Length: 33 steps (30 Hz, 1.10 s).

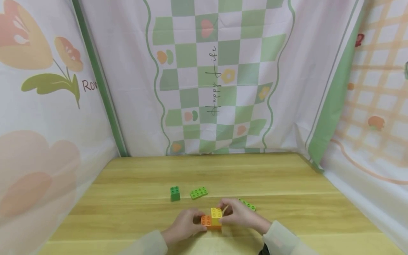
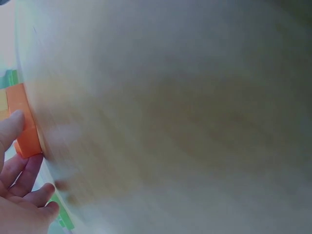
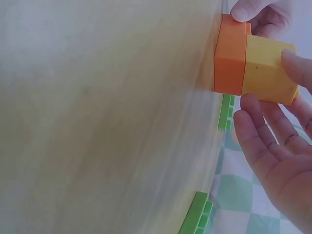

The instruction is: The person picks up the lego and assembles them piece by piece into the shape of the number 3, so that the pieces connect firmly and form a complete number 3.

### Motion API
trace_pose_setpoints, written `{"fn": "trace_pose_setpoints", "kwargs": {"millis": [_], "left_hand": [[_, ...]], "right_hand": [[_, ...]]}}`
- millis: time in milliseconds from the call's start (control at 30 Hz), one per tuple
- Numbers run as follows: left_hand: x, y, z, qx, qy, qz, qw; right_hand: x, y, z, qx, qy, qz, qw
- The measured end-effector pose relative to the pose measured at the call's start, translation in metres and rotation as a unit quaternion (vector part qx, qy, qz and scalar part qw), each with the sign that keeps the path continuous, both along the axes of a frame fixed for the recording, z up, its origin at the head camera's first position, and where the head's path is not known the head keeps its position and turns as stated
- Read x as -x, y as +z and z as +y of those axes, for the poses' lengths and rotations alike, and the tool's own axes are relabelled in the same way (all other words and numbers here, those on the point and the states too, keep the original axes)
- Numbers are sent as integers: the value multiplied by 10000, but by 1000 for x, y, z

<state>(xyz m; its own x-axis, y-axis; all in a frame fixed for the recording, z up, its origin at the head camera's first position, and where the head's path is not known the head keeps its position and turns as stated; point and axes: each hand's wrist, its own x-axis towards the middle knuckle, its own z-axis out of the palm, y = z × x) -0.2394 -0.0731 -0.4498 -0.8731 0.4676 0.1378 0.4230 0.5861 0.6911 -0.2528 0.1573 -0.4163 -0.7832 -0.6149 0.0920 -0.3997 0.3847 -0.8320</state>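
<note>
An orange brick (image 1: pixel 206 220) lies on the table near its front, its studs showing on the left half. On its right half sits a yellow brick (image 1: pixel 216 215), flush against it in the right wrist view. My left hand (image 1: pixel 186 225) pinches the orange brick's left end between thumb and fingers; the left wrist view shows the thumb on the orange brick (image 2: pixel 24 119). From the right, my right hand (image 1: pixel 239 213) holds the yellow brick (image 3: pixel 268 68), thumb on one side and fingers on the other.
Beyond the hands stand a dark green brick (image 1: pixel 175 193) and a flat light green brick (image 1: pixel 199 193). Another light green brick (image 1: pixel 248 205) lies behind my right hand, partly hidden by it. Patterned cloth (image 1: pixel 216 81) hangs along the wooden table's (image 1: pixel 143 173) back and sides.
</note>
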Motion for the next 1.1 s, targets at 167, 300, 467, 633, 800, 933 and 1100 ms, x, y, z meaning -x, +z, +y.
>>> {"fn": "trace_pose_setpoints", "kwargs": {"millis": [167,300,467,633,800,933,1100], "left_hand": [[0,0,0,49,37,1,10000],[0,-1,1,60,34,41,10000],[-1,1,1,82,31,61,9999],[-2,1,0,84,32,76,9999],[-1,1,0,28,22,17,10000],[-1,1,0,6,13,5,10000],[0,0,0,27,15,-12,10000]], "right_hand": [[0,-1,-1,166,-26,-149,9997],[0,-1,-1,276,-46,-212,9994],[0,-3,0,328,-108,-301,9990],[1,-3,-1,337,-168,-391,9985],[0,-4,-1,389,-175,-438,9981],[-1,-4,-1,401,-193,-475,9979],[-2,-5,0,438,-210,-556,9973]]}}
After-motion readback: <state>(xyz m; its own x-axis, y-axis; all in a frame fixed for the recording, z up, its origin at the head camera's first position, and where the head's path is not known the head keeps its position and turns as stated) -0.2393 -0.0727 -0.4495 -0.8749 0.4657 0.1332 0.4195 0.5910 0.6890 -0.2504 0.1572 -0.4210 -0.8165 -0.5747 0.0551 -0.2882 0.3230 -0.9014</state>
